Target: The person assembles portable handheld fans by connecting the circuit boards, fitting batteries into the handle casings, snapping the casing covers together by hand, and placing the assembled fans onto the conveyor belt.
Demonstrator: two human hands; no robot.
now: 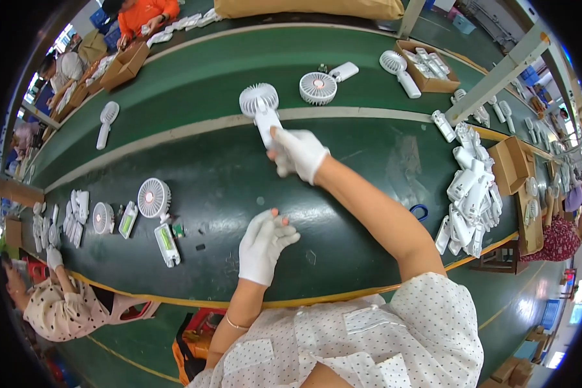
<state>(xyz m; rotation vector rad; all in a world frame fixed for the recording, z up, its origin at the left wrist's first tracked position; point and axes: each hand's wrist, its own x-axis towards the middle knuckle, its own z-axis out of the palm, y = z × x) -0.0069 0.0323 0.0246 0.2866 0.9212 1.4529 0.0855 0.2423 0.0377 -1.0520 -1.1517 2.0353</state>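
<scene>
The right hand is closed around the handle of a white fan, which is at twelve o'clock from the left hand. This left hand is half open, fingers slightly curled, holding nothing. At its nine o'clock, an opened fan lies on the green table.

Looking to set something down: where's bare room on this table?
Free: green tabletop between the right hand and piled white casings; also between that hand and the opened fan. Crowded: those casings, and far-left white parts.
</scene>
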